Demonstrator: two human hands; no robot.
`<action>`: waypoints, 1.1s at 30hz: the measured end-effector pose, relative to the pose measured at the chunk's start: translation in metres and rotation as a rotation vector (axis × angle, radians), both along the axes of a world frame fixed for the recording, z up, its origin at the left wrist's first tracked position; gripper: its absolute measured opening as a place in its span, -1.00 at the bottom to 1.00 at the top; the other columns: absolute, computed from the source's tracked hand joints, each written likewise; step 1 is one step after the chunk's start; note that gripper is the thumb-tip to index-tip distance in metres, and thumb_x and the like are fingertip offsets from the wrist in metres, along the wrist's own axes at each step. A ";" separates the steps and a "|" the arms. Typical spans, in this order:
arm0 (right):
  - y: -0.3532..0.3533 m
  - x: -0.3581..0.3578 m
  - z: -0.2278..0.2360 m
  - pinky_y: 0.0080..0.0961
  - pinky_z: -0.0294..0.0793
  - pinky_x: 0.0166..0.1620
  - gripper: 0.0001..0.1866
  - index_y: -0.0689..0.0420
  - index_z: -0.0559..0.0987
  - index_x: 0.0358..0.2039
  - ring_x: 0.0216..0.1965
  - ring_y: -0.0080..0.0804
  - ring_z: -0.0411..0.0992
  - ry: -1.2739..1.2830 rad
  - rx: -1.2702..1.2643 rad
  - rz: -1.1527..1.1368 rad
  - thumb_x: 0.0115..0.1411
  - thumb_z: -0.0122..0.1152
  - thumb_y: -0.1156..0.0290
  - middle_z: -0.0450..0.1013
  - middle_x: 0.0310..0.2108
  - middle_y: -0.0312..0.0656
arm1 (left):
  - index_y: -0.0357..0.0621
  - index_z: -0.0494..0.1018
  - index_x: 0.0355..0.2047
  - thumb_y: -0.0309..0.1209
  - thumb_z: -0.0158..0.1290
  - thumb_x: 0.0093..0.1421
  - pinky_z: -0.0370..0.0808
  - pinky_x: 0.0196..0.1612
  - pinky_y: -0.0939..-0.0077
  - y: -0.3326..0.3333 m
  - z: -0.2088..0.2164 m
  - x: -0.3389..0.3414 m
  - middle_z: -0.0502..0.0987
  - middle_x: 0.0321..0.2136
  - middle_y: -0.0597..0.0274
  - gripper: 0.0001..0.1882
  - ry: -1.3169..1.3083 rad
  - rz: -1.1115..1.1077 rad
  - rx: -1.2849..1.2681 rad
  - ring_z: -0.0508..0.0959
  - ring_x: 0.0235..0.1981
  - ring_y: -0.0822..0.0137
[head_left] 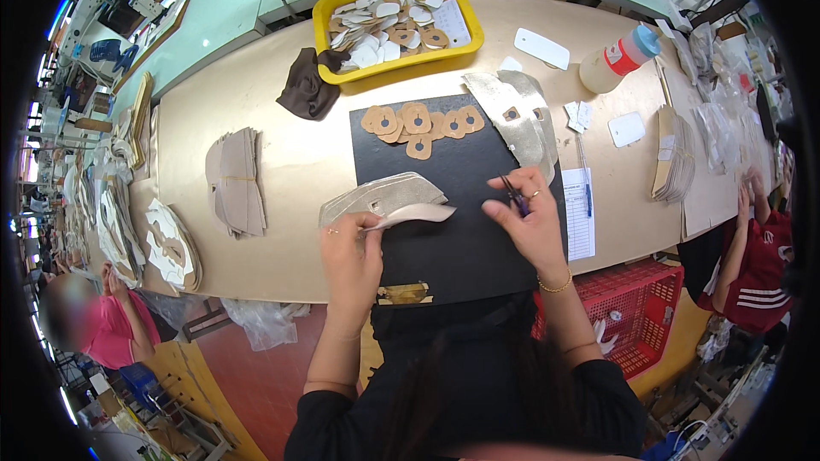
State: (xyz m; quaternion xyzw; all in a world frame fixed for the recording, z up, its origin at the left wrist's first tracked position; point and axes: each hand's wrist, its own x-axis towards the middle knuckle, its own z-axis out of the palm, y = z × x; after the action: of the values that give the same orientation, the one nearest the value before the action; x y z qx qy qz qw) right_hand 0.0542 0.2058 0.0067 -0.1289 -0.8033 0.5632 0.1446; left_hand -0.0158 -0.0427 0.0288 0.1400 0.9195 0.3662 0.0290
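My left hand (352,249) pinches the edge of a pale curved panel (420,213), which is lifted and bent. Directly behind it, a small stack of silvery shoe-upper panels (384,193) with a little cut-out lies on a black mat (461,269). Over the mat's right side, my right hand (538,226) is closed round small dark thread snips (515,194), apart from the panel. Several tan patches with dark centres (418,119) lie overlapping along the mat's far part. More silvery panels (504,102) rest across its far right corner.
A yellow tray (474,30) of patches stands at the back, beside a dark cloth (309,90). A bottle (602,68), a pen (588,201) and a paper sheet (581,235) are rightward. Tied panel stacks (235,183) lie left. A red crate (636,350) sits below the table; people sit at both sides.
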 end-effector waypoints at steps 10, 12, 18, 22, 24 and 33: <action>-0.010 0.000 0.024 -0.78 0.39 -0.33 -0.55 0.24 0.53 0.00 -0.44 -0.79 0.37 -0.168 -0.835 -0.018 0.11 0.46 0.45 0.57 -0.30 -0.31 | -0.29 0.42 -0.12 -0.64 0.00 0.33 0.48 -0.16 0.61 0.023 0.024 0.011 0.63 -0.22 0.03 -0.86 -0.450 -0.172 0.665 0.61 -0.23 0.45; -0.014 0.004 0.029 -0.62 0.52 -0.24 -0.78 0.22 0.61 -0.21 -0.32 -0.58 0.54 0.056 -0.545 0.019 0.13 0.41 0.54 0.61 -0.35 -0.26 | -0.33 0.48 -0.08 -0.55 0.01 0.33 0.47 -0.04 0.54 0.021 0.023 0.007 0.60 -0.08 0.01 -0.81 -0.398 -0.301 0.490 0.59 -0.10 0.37; -0.012 0.008 0.041 -0.52 0.59 -0.28 -0.71 0.07 0.70 -0.30 -0.34 -0.29 0.62 0.343 -0.011 0.475 -0.10 0.44 0.61 0.64 -0.23 -0.22 | -0.35 0.52 -0.08 -0.54 0.06 0.31 0.42 0.15 0.38 0.030 0.015 0.008 0.50 0.07 -0.01 -0.79 -0.639 -0.291 1.034 0.49 0.11 0.25; -0.009 0.007 0.041 -0.52 0.51 -0.32 -0.60 0.08 0.65 -0.19 -0.37 -0.33 0.56 0.286 -0.057 0.518 -0.08 0.55 0.30 0.57 -0.29 -0.22 | -0.35 0.53 -0.12 -0.48 0.08 0.30 0.45 0.13 0.36 0.031 0.019 0.009 0.51 0.06 -0.06 -0.79 -0.680 -0.225 0.952 0.53 0.06 0.22; -0.004 0.012 0.044 -0.54 0.48 -0.30 -0.53 0.11 0.62 -0.14 -0.38 -0.36 0.52 0.133 -0.164 0.402 -0.05 0.55 0.21 0.51 -0.33 -0.19 | -0.35 0.53 -0.15 -0.46 0.08 0.29 0.47 0.11 0.36 0.033 0.022 0.009 0.53 0.03 -0.07 -0.80 -0.667 -0.220 0.926 0.55 0.04 0.21; -0.011 0.010 0.042 -0.57 0.40 -0.28 -0.67 0.23 0.61 -0.17 -0.35 -0.45 0.45 -0.020 -0.110 0.311 0.09 0.47 0.38 0.49 -0.35 -0.17 | -0.34 0.55 -0.24 -0.48 0.04 0.30 0.45 0.11 0.32 0.034 0.027 0.013 0.56 -0.02 -0.05 -0.84 -0.602 -0.233 0.870 0.55 0.02 0.21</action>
State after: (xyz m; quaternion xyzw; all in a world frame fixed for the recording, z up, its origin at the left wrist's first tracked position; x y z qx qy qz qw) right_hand 0.0645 0.1952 0.0487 -0.0164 -0.7828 0.6208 0.0406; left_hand -0.0028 -0.0083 0.0555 0.1293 0.6124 0.7313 0.2708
